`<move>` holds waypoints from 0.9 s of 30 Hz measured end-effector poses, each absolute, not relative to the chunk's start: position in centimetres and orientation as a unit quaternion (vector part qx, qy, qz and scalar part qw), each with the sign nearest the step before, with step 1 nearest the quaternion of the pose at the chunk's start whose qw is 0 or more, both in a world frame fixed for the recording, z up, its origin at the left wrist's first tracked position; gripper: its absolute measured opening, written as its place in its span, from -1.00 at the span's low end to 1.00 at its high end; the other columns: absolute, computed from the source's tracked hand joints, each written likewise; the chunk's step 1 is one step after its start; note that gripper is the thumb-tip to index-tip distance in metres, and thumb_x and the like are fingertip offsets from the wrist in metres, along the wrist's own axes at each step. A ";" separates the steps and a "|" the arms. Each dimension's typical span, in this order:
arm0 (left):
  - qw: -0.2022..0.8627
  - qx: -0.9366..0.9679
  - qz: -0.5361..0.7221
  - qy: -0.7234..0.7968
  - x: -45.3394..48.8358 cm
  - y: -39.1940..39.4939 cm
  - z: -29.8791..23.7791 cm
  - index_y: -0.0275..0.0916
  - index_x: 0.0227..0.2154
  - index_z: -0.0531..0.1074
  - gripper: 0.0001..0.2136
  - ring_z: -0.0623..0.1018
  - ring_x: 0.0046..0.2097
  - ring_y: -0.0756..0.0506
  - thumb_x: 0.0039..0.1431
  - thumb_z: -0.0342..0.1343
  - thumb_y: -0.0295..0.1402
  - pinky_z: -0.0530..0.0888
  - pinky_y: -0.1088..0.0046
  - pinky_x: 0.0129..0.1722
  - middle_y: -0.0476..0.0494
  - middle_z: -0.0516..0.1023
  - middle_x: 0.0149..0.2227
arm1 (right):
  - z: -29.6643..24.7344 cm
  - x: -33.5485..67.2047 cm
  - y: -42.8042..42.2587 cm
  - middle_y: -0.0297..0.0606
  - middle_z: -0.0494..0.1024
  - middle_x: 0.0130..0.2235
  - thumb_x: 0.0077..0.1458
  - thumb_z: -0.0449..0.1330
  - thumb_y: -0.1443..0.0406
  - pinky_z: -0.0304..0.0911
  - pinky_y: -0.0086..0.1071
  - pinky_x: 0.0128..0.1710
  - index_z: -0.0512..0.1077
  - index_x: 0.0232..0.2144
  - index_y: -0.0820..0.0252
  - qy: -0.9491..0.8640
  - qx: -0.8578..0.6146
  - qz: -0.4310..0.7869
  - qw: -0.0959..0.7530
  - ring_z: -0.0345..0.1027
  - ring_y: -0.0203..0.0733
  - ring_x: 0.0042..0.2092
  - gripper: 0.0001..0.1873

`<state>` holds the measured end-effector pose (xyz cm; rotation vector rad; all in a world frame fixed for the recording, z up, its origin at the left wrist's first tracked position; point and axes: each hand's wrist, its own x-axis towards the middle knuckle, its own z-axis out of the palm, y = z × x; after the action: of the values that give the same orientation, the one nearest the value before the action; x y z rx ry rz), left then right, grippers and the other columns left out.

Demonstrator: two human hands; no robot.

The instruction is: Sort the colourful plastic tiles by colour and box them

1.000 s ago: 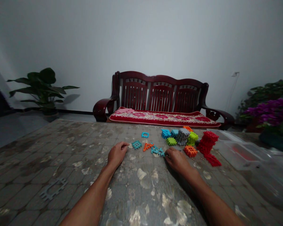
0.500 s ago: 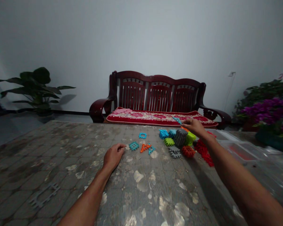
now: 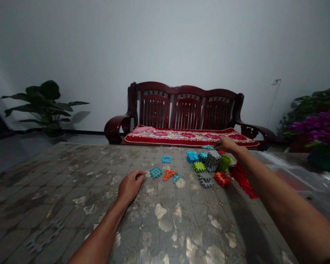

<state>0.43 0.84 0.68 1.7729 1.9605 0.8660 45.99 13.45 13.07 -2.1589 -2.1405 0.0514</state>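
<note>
My left hand (image 3: 130, 186) rests on the table (image 3: 71, 190) with its fingers curled, a fingertip near a small pale bit beside a teal square grid piece (image 3: 156, 172). My right hand (image 3: 225, 144) reaches far over the stacks of interlocking plastic tiles and pinches a blue tile (image 3: 208, 147) at the top of the blue stack (image 3: 202, 156). Around it stand a grey stack (image 3: 213, 160), a green stack (image 3: 224, 162), another blue stack (image 3: 192, 157) and a red pile (image 3: 242, 176). An orange triangle piece (image 3: 169, 173) and a teal piece (image 3: 177, 176) lie between my hands.
A flat grey tile (image 3: 205, 180), an orange tile stack (image 3: 222, 178), a green tile (image 3: 199, 167) and a blue frame piece (image 3: 166, 159) lie on the table. A grey frame piece (image 3: 42, 235) lies near left. Clear plastic boxes (image 3: 288, 172) stand right. A wooden bench (image 3: 185, 117) stands behind.
My right hand picked up a blue tile near the table's middle and carried it far over to the stacks, now lowering it onto the blue stack. The left hand stayed put.
</note>
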 end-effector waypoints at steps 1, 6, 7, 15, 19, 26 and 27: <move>0.179 0.628 0.306 0.693 0.4 0.9 0.6 -0.14 -0.18 0.59 -0.77 0.60 -0.16 -0.08 0.22 0.04 -0.41 0.40 0.50 -0.18 -0.04 0.67 -0.17 | 12.9 46.1 13.6 -0.30 0.69 -0.32 -0.04 0.32 0.38 0.25 -0.51 -0.29 0.68 -0.32 0.14 -0.703 -0.710 0.019 0.048 0.51 -0.22 -0.25 -0.81; 0.175 0.628 0.305 0.694 0.4 0.8 0.6 -0.16 -0.18 0.59 -0.77 0.60 -0.14 -0.08 0.22 0.04 -0.42 0.41 0.51 -0.16 -0.05 0.67 -0.15 | 12.4 46.1 13.8 -0.29 0.68 -0.37 -0.03 0.31 0.39 0.23 -0.51 -0.34 0.68 -0.34 0.15 -0.700 -0.712 0.026 0.051 0.50 -0.24 -0.31 -0.83; 0.174 0.628 0.306 0.694 0.4 0.8 0.6 -0.15 -0.19 0.59 -0.77 0.60 -0.13 -0.08 0.21 0.05 -0.43 0.41 0.51 -0.16 -0.04 0.67 -0.15 | 12.4 46.0 13.8 -0.29 0.68 -0.38 -0.03 0.31 0.39 0.23 -0.50 -0.35 0.68 -0.35 0.16 -0.699 -0.712 0.026 0.056 0.50 -0.24 -0.32 -0.83; 0.173 0.628 0.309 0.693 0.6 0.7 0.8 -0.16 -0.18 0.59 -0.77 0.60 -0.14 -0.08 0.20 0.06 -0.43 0.41 0.51 -0.18 -0.04 0.68 -0.16 | 13.6 45.1 12.4 -0.16 0.68 -0.31 0.08 0.24 0.29 0.26 -0.43 -0.29 0.66 -0.25 0.27 -0.685 -0.716 -0.013 0.132 0.52 -0.13 -0.23 -0.76; 0.174 0.625 0.307 0.696 0.7 0.6 0.9 -0.15 -0.18 0.60 -0.76 0.60 -0.17 -0.08 0.21 0.05 -0.41 0.40 0.50 -0.22 -0.04 0.68 -0.19 | 12.7 40.8 9.6 -0.23 0.68 -0.31 0.12 0.19 0.23 0.29 -0.42 -0.26 0.65 -0.25 0.22 -0.746 -0.628 0.019 0.223 0.53 -0.13 -0.25 -0.73; 0.168 0.631 0.315 0.688 0.7 0.7 0.7 -0.15 -0.17 0.61 -0.76 0.60 -0.17 -0.09 0.19 0.06 -0.41 0.40 0.49 -0.21 -0.05 0.68 -0.18 | 6.8 31.4 4.3 -0.19 0.66 -0.09 0.12 0.20 0.30 0.31 -0.41 -0.09 0.60 -0.09 0.16 -0.829 -0.543 0.091 0.101 0.53 -0.12 -0.10 -0.69; 0.170 0.631 0.315 0.688 0.7 0.7 0.7 -0.15 -0.17 0.61 -0.75 0.60 -0.17 -0.08 0.19 0.06 -0.41 0.40 0.49 -0.21 -0.05 0.68 -0.18 | 6.1 30.5 4.0 -0.15 0.63 -0.02 0.13 0.21 0.27 0.31 -0.39 -0.06 0.57 -0.03 0.17 -0.820 -0.559 0.088 0.084 0.52 -0.11 -0.06 -0.65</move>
<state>0.72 0.72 0.71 1.7946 1.9549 0.8953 30.51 3.96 6.09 -1.6669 -2.4481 0.2635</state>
